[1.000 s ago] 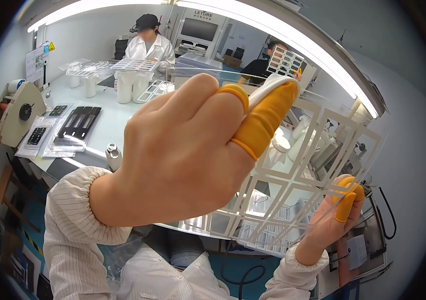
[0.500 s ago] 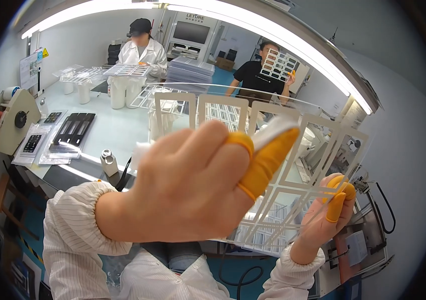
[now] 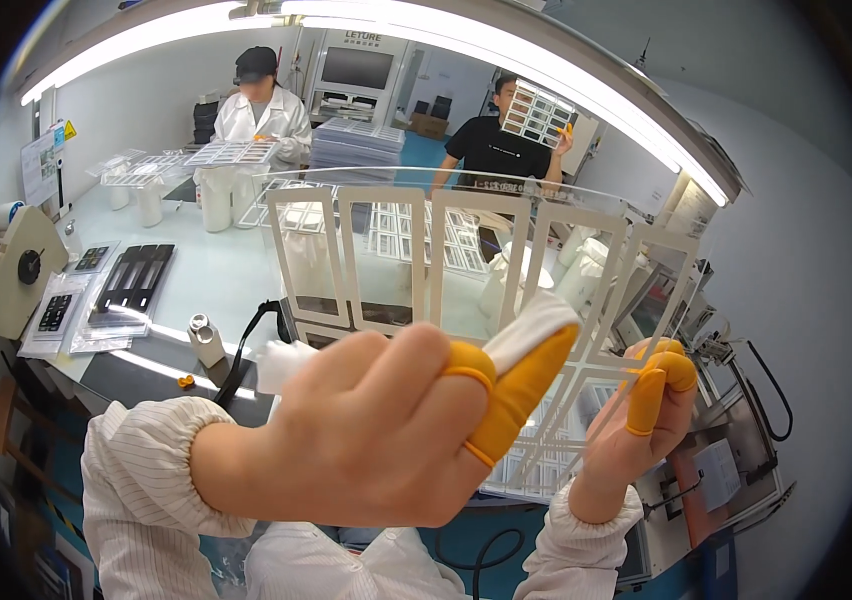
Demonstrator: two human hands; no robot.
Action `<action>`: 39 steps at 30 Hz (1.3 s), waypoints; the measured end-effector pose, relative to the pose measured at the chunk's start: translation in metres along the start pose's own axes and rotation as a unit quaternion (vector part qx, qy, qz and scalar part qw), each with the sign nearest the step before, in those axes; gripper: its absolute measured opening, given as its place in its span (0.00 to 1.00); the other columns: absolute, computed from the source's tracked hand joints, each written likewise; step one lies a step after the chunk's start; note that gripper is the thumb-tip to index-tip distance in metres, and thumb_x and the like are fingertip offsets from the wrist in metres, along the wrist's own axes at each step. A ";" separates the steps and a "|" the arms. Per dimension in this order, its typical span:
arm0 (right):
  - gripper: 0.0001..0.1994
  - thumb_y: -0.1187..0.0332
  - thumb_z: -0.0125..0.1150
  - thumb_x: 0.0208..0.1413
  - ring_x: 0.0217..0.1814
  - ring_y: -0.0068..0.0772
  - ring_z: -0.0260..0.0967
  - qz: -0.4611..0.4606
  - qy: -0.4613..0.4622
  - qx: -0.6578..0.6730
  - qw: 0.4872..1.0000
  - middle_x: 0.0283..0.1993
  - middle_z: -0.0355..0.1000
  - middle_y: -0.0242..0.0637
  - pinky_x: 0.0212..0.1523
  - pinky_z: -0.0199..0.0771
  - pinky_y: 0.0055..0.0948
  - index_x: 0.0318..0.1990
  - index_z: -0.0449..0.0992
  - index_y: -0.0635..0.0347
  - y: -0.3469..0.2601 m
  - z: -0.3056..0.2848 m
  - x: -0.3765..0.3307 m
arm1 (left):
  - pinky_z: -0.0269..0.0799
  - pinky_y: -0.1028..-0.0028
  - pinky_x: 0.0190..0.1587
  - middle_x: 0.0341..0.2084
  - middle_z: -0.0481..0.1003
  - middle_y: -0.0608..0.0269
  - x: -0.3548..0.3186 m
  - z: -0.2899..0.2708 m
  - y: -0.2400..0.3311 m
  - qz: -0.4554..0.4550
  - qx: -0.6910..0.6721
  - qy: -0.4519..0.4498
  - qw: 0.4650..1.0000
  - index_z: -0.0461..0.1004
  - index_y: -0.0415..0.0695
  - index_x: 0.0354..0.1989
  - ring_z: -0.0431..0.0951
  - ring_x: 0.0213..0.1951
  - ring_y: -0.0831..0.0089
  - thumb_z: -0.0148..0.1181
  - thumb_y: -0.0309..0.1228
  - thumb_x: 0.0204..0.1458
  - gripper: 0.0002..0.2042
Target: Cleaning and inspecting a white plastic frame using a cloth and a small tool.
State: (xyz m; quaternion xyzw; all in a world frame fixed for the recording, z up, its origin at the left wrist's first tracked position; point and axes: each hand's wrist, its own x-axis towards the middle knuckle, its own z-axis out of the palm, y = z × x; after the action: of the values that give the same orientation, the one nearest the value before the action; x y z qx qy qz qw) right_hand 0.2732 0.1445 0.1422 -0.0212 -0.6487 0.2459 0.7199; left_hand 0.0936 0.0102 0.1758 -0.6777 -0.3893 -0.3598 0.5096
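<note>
A clear sheet printed with rows of white rectangular frames [image 3: 433,262] stands tilted up in front of me. My right hand [image 3: 636,430], wearing yellow finger cots, pinches it at its right edge. Closer to me, my left hand [image 3: 356,430] is closed on a folded white cloth [image 3: 536,328], which covers the tip of a finger in a yellow cot [image 3: 524,392]. The cloth overlaps the sheet's middle in view; whether it touches the sheet I cannot tell. Another end of white cloth sticks out at the left side of this hand. My left hand hides part of the sheet's lower rows.
Similar framed sheets rest on white cylinders [image 3: 216,200] across the table. A metal-topped bottle [image 3: 206,340] stands left, near black panels [image 3: 133,285] and a beige dispenser [image 3: 16,268]. Two people work opposite; one holds up a framed sheet [image 3: 538,113]. A lamp tube arches overhead.
My left hand with the cloth has moved down relative to the sheet, uncovering more of the upper row. The right hand keeps its grip. The whole view has shifted slightly.
</note>
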 end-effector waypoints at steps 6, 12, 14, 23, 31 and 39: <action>0.09 0.66 0.52 0.51 0.42 0.25 0.62 0.000 -0.024 0.027 0.999 0.38 0.66 0.32 0.52 0.56 0.33 0.37 0.67 0.60 -0.003 0.005 -0.001 | 0.56 0.83 0.09 0.15 0.56 0.67 0.012 0.006 -0.015 -0.021 0.043 0.018 0.999 0.70 0.34 0.25 0.60 0.16 0.80 0.64 0.24 0.31 0.11; 0.08 0.69 0.53 0.50 0.42 0.23 0.62 0.003 -0.023 0.016 1.000 0.38 0.66 0.33 0.51 0.56 0.31 0.37 0.67 0.62 -0.003 0.004 -0.002 | 0.61 0.81 0.17 0.17 0.61 0.61 0.013 -0.018 -0.043 -0.033 0.122 -0.016 0.992 0.68 0.33 0.31 0.64 0.18 0.73 0.61 0.23 0.37 0.12; 0.08 0.70 0.53 0.50 0.41 0.22 0.61 0.011 -0.035 -0.005 0.999 0.38 0.65 0.33 0.51 0.55 0.30 0.36 0.67 0.62 -0.006 0.005 0.000 | 0.60 0.81 0.18 0.19 0.63 0.60 0.009 -0.026 -0.045 -0.035 0.128 -0.008 0.991 0.69 0.34 0.32 0.65 0.18 0.73 0.60 0.23 0.39 0.11; 0.09 0.72 0.54 0.49 0.39 0.22 0.61 0.037 -0.016 0.050 0.998 0.37 0.65 0.34 0.48 0.55 0.24 0.37 0.66 0.64 -0.007 0.008 0.004 | 0.50 0.88 0.16 0.19 0.69 0.69 -0.049 -0.052 -0.093 -0.338 0.084 0.041 0.937 0.69 0.37 0.42 0.59 0.14 0.89 0.52 0.26 0.49 0.12; 0.09 0.72 0.54 0.49 0.40 0.22 0.62 0.048 -0.040 0.105 0.993 0.37 0.66 0.34 0.50 0.56 0.26 0.38 0.67 0.65 -0.011 0.013 0.011 | 0.63 0.83 0.24 0.27 0.69 0.64 -0.102 0.019 -0.112 -0.613 -0.496 0.129 0.601 0.65 0.37 0.45 0.67 0.24 0.81 0.51 0.32 0.48 0.16; 0.11 0.68 0.52 0.51 0.41 0.24 0.63 0.116 -0.036 0.156 0.980 0.37 0.67 0.34 0.51 0.57 0.29 0.40 0.67 0.63 0.002 0.010 0.004 | 0.70 0.77 0.24 0.29 0.71 0.52 -0.061 0.051 -0.076 -0.459 -0.766 -0.060 0.445 0.64 0.31 0.44 0.73 0.26 0.68 0.51 0.30 0.47 0.18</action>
State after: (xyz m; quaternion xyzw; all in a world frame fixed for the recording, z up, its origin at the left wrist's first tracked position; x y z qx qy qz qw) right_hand 0.2629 0.1450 0.1472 0.0249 -0.6209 0.4264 0.6574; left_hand 0.0036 0.0630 0.1413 -0.5352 -0.2390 -0.6520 -0.4809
